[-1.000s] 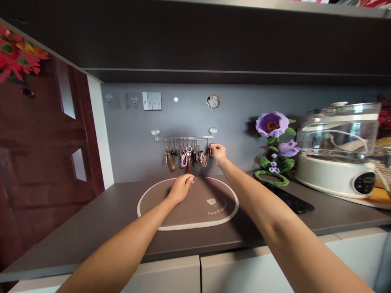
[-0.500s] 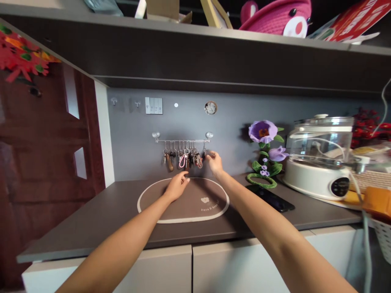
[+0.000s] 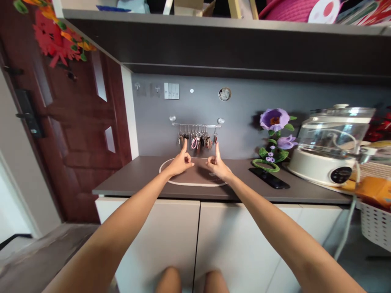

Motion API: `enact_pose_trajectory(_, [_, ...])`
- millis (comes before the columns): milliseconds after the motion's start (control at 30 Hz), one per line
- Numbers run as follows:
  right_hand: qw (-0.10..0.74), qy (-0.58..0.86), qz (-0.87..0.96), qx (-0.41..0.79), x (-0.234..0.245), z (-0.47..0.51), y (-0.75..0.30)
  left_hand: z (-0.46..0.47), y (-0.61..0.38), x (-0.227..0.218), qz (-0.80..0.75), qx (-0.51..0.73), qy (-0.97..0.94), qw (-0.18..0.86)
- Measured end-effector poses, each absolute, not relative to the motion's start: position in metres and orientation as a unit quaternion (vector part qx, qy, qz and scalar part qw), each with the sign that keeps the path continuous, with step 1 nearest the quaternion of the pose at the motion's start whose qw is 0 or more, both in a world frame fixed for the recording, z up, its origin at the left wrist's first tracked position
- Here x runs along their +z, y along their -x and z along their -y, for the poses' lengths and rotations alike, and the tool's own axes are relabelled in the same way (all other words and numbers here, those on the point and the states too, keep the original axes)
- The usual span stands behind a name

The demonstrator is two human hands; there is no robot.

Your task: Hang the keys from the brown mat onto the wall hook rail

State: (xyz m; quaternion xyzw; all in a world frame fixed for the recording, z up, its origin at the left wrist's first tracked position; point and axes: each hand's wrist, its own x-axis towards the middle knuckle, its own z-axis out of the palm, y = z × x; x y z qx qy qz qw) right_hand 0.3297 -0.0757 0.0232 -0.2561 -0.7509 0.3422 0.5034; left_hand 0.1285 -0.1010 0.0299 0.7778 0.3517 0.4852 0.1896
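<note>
Several keys on rings and cords [image 3: 200, 140] hang in a row from a clear rail [image 3: 195, 125] on the grey wall. A single reddish key tag [image 3: 216, 139] hangs at the rail's right end. Over the brown oval mat [image 3: 200, 167], my left hand [image 3: 180, 162] points its index finger up at the keys, thumb apart and the other fingers bent. My right hand [image 3: 218, 166] mirrors it, its raised index finger just below the right-end tag. Neither hand holds anything that I can see; whether a fingertip touches a key I cannot tell.
A low shelf [image 3: 214, 44] overhangs the counter [image 3: 128, 175]. To the right are a phone [image 3: 269, 178], a purple knitted flower [image 3: 275, 119], a clear-topped white appliance [image 3: 320, 167] and a white basket [image 3: 375, 224]. A dark red door [image 3: 79, 154] stands left.
My right hand has come away from the rail's right end and down, index finger now raised. My left hand has turned its index finger upward. The view has shifted left and down.
</note>
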Motion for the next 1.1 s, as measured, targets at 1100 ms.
enact_pose_trajectory(1100, [0.551, 0.469, 0.615, 0.313, 0.071, -0.018, -0.355, 0.006, -0.077, 0.049, -0.507, 0.64, -0.515, 0.26])
